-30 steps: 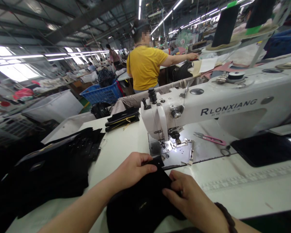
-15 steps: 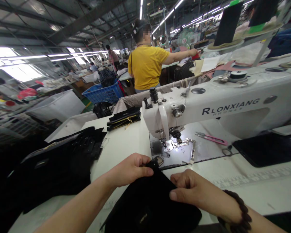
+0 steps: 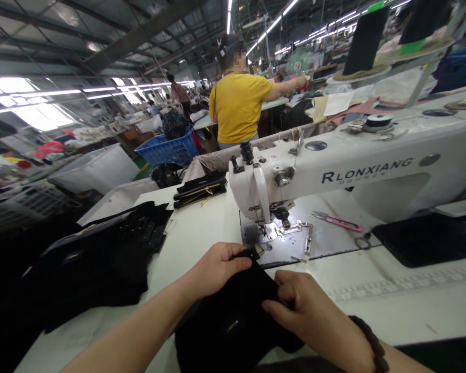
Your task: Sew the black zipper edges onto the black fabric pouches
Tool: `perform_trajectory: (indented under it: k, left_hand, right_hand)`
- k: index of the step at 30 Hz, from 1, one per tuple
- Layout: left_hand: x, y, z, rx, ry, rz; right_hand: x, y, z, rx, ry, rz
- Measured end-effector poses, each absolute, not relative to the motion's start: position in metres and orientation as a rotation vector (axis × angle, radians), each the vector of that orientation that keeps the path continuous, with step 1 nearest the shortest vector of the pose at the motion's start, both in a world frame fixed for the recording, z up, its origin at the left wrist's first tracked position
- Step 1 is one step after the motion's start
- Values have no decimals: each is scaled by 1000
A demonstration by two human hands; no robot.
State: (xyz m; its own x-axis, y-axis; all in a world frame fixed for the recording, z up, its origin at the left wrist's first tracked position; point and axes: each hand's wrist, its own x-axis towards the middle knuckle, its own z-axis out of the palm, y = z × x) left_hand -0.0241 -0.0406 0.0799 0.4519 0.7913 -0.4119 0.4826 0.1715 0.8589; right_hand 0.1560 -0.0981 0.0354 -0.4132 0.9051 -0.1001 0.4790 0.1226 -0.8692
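A black fabric piece [image 3: 233, 311] with a small gold-lettered label hangs between my hands, just in front of the sewing machine [image 3: 334, 166]. My left hand [image 3: 223, 264] pinches its top corner, where a short black tab carries a metal ring [image 3: 259, 250]. Along the right edge, my right hand [image 3: 299, 298] has the cloth between thumb and curled fingers. The machine's presser foot [image 3: 270, 231] lies just beyond the ring, apart from the cloth. The lower end of the piece runs out of view.
Black fabric pieces [image 3: 101, 259] are heaped on the left. Folded black pieces with gold zips [image 3: 200, 189] lie behind. Pink-handled thread snips [image 3: 339, 221] and a dark phone [image 3: 427, 238] rest on the right. A person in a yellow shirt [image 3: 236, 106] stands beyond the machine.
The black fabric has shifted slightly up, and its lower part has swung left. My left hand has moved a little right with the tab; my right hand still grips the edge.
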Motion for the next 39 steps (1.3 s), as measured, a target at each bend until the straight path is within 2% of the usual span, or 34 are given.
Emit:
perform_trajectory:
  k: [3,10,13,18,27,35,39]
  left_hand:
    - [-25,-41,82,1480,1159,296]
    - [-34,-30,90,1561,1089,140]
    - [-36,-22,92,1677,1085,38]
    - [-31,-15,84,1767,1133,80]
    - [-24,-3,60,1796,1126,113]
    - [-24,5,52,1768,1109,104]
    - [-24,7,50,1731,1118,111]
  right_hand:
    - [160,-99,38,-1306,-1909,1285]
    - [177,-102,44,-921,-1786,1700]
    - [174,-103,42,-1002,-1790,1684]
    - [168,-104,33,-1156,-1773,1632]
    - [174,-97,24,-1261,-1487,1862]
    - [182,-91,18,-1095,-1413,1929]
    - [189,-85,30,-966,-1683,1742]
